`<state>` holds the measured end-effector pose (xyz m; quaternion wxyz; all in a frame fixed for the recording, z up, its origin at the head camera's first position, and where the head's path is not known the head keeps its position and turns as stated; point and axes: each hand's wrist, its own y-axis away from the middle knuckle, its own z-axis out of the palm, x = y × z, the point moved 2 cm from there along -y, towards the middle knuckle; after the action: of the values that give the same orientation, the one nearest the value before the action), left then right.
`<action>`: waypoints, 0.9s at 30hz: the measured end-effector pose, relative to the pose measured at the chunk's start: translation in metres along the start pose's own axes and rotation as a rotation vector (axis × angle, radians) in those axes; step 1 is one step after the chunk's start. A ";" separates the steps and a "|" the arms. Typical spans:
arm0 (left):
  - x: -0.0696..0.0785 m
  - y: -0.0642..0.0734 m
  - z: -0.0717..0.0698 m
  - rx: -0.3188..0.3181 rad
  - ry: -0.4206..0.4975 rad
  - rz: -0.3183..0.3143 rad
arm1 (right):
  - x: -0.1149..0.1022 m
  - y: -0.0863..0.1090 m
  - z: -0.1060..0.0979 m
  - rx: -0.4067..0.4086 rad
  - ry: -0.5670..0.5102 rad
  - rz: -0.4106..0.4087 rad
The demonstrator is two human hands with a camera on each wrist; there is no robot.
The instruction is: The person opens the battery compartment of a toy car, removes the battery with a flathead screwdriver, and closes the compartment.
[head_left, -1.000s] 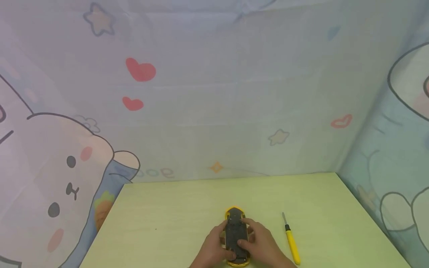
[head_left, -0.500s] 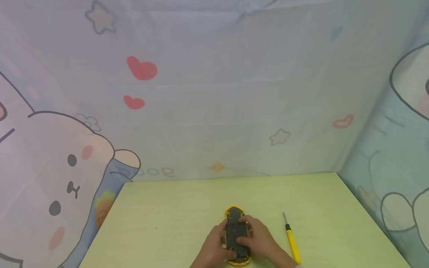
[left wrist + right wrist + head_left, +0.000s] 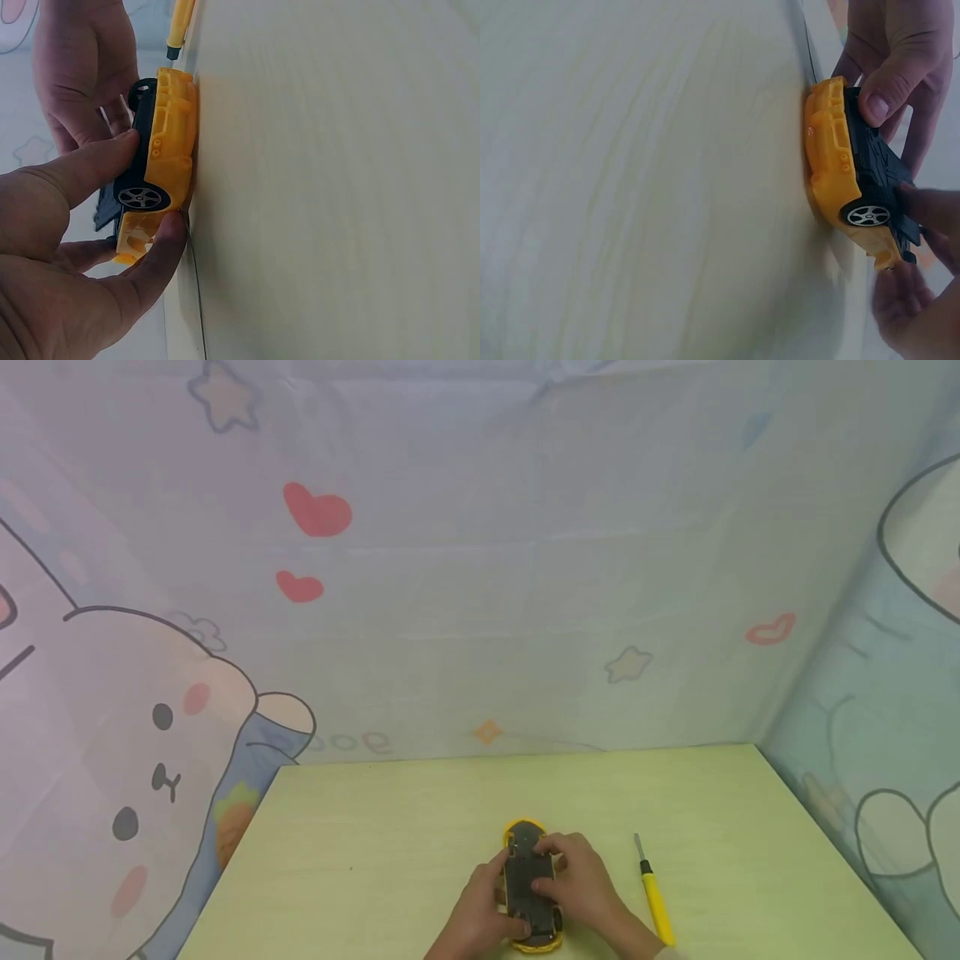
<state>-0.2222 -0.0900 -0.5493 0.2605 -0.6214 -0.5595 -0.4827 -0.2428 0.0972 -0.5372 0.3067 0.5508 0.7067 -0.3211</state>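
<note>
A yellow toy car (image 3: 530, 881) lies upside down on the table, its black underside facing up. My left hand (image 3: 474, 910) grips it from the left, with the thumb on the near part of the underside and fingers along the side. From the right, my right hand (image 3: 591, 883) holds the car, thumb on the middle of the underside and index finger farther up. In the left wrist view a silver-spoked wheel (image 3: 141, 198) shows beside my left fingers. The right wrist view has a dark flat edge (image 3: 906, 229) standing out from the underside near my right fingers.
A screwdriver (image 3: 654, 897) with a yellow handle lies to the right of my right hand, its metal tip pointing away. The pale table (image 3: 360, 827) ends at a cloth backdrop (image 3: 465, 568) printed with cartoons, which also rises at both sides.
My right hand has shifted slightly up and away, with its index finger and thumb moving on the underside. The left hand keeps its hold, and the car stays nearly in place.
</note>
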 end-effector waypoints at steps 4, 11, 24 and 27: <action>0.000 0.002 -0.001 0.009 -0.019 0.001 | -0.004 0.001 -0.002 0.076 0.002 -0.020; 0.004 0.003 -0.003 0.020 -0.041 -0.011 | -0.004 -0.001 -0.007 0.050 -0.071 -0.065; 0.006 0.004 -0.002 0.000 -0.020 0.003 | 0.011 -0.011 -0.013 -0.062 -0.221 0.008; 0.007 0.004 -0.002 -0.016 0.006 0.022 | 0.013 -0.015 -0.016 -0.033 -0.225 0.039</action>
<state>-0.2197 -0.0902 -0.5415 0.2625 -0.6281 -0.5478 -0.4863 -0.2611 0.1149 -0.5356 0.3994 0.5199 0.6619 -0.3634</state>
